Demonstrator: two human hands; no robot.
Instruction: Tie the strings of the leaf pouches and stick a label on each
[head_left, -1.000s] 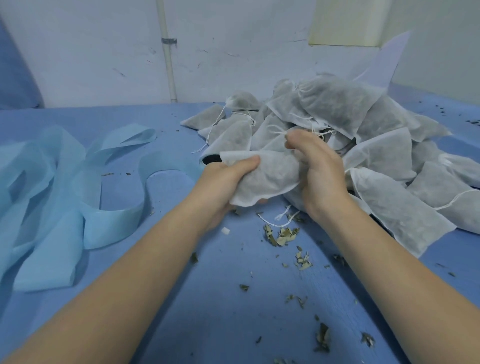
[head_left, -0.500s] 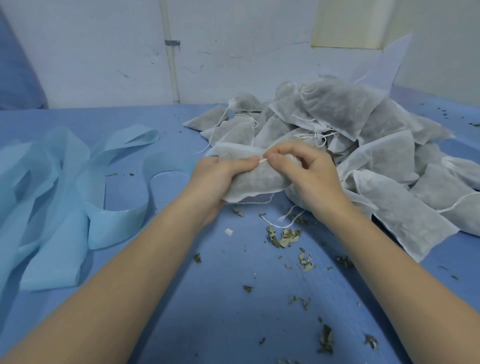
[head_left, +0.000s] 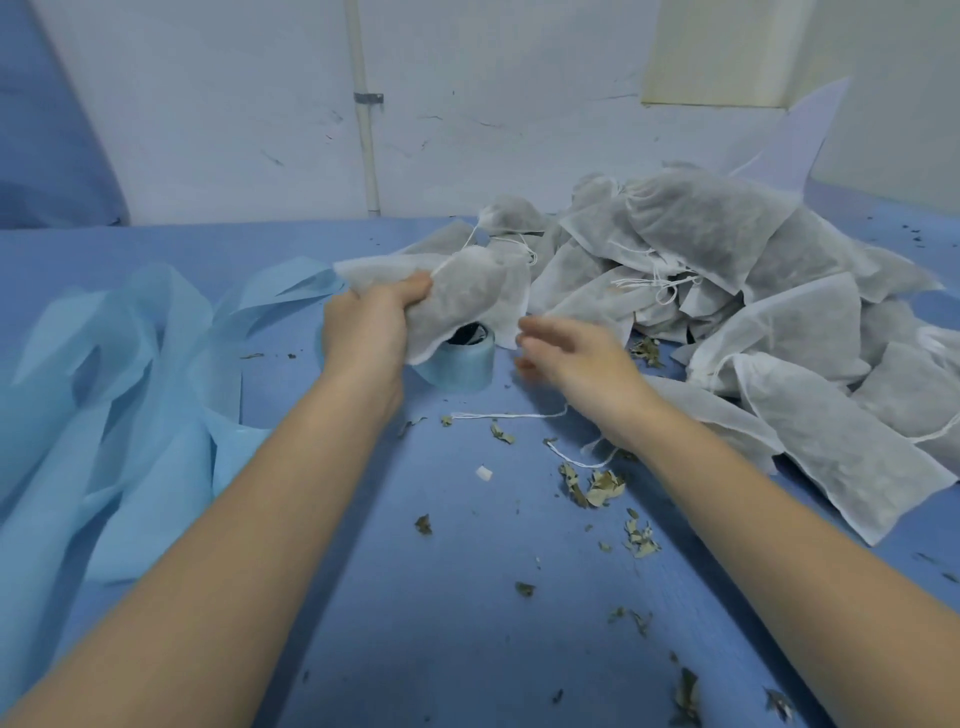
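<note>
The left hand (head_left: 366, 327) grips one leaf pouch (head_left: 467, 296) above the blue label roll (head_left: 457, 364), the right hand (head_left: 576, 353) is loose and holds nothing, and the big pile of pouches (head_left: 753, 291) seems mostly unlabelled, so much work remains.

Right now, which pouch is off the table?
The pouch gripped in the left hand, raised over the blue tape roll; the others lie heaped at right.

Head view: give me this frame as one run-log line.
left hand: grips pouch above blue tape roll | right hand: open, holds nothing | pouch pile: right | loose string: on table
</note>
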